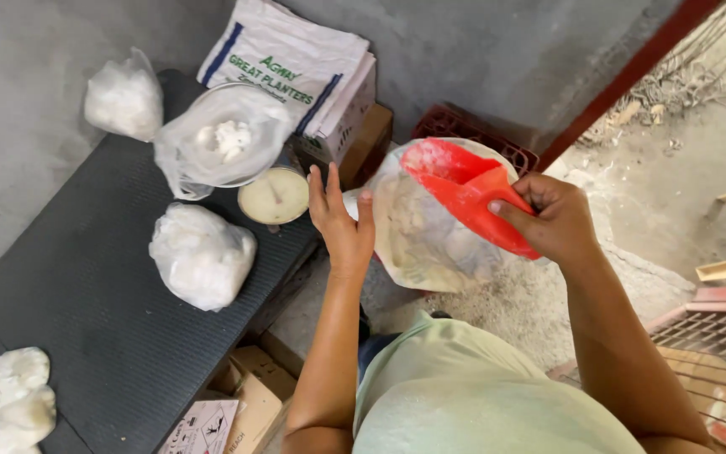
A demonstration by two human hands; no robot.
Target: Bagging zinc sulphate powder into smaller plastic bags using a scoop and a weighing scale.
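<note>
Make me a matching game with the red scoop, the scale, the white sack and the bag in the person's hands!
Things:
1. red scoop
2. round scale
3. white woven sack
4. clear bag

Places:
A. leaning against the grey wall
B. held in the right hand
C. on the dark mat, beside the left hand
D. held up between both hands

Pairs: 1-B, 2-C, 3-A, 4-D
</note>
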